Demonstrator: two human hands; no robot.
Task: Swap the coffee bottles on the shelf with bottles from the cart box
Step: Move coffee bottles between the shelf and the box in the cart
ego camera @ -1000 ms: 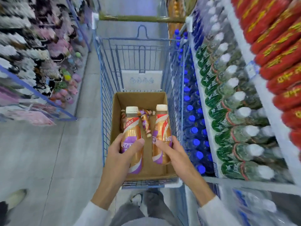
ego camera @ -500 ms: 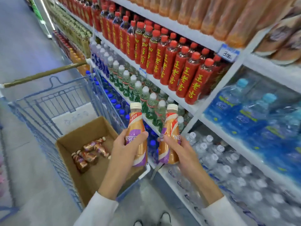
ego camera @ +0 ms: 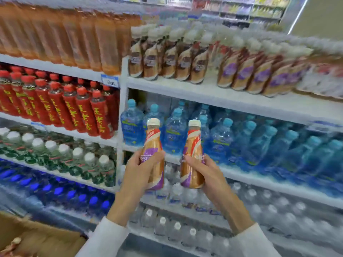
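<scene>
My left hand (ego camera: 138,173) grips a gold and purple coffee bottle (ego camera: 153,143) with a white cap, held upright. A second bottle of the same kind (ego camera: 193,145) stands upright in my right hand (ego camera: 207,175). Both bottles are in front of the blue water shelf, a little apart from each other. Rows of coffee bottles stand on the upper shelf (ego camera: 204,89): brown-labelled ones (ego camera: 167,60) at the left, purple-labelled ones (ego camera: 259,73) at the right. The cardboard cart box (ego camera: 42,238) shows at the bottom left corner, with a bottle (ego camera: 13,245) partly visible in it.
Red tea bottles (ego camera: 74,110) and orange drinks (ego camera: 65,38) fill the left shelves. Blue water bottles (ego camera: 241,138) sit behind my hands, clear water bottles (ego camera: 176,225) below, green-labelled ones (ego camera: 74,160) at the left. A white upright (ego camera: 122,108) divides the shelf bays.
The view has swung up from the cart to the shelves. Both hands have risen with their bottles; the cart box has slid to the bottom left corner.
</scene>
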